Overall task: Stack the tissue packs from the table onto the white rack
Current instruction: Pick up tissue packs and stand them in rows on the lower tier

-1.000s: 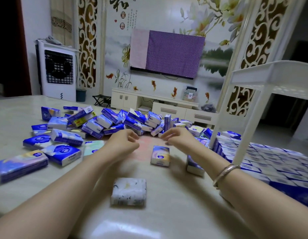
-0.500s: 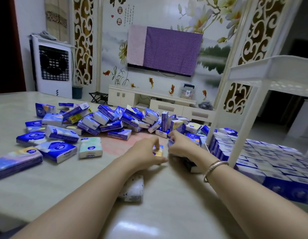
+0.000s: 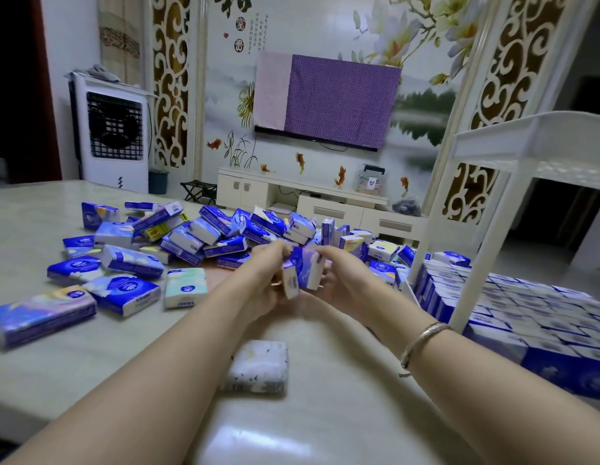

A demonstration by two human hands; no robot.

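Nearest the viewer, under the left forearm, a pale speckled tissue pack (image 3: 256, 366) lies flat on the table (image 3: 40, 374). Further out, both hands meet over the table. The left hand (image 3: 258, 286) has its fingers curled round a small pack held on end (image 3: 290, 282). The right hand (image 3: 339, 280) grips a blue and white pack (image 3: 307, 268), which touches the first pack.

To the right of the right hand stands the white rack (image 3: 533, 142). Its lower level already carries tight rows of blue packs (image 3: 526, 307); its upper shelf sits above hand height.

To the left of the left hand, and beyond both hands, loose packs (image 3: 198, 236) lie scattered in a heap. Beyond the table are a television cabinet (image 3: 292, 193) and a wall screen covered in purple cloth (image 3: 339, 105).

Likely risks: the two held packs are pressed together loosely, so one could slip out during the carry to the rack. The rack's upright leg (image 3: 486, 250) stands close to the right wrist, so a quick swing could knock it or disturb the stacked rows.
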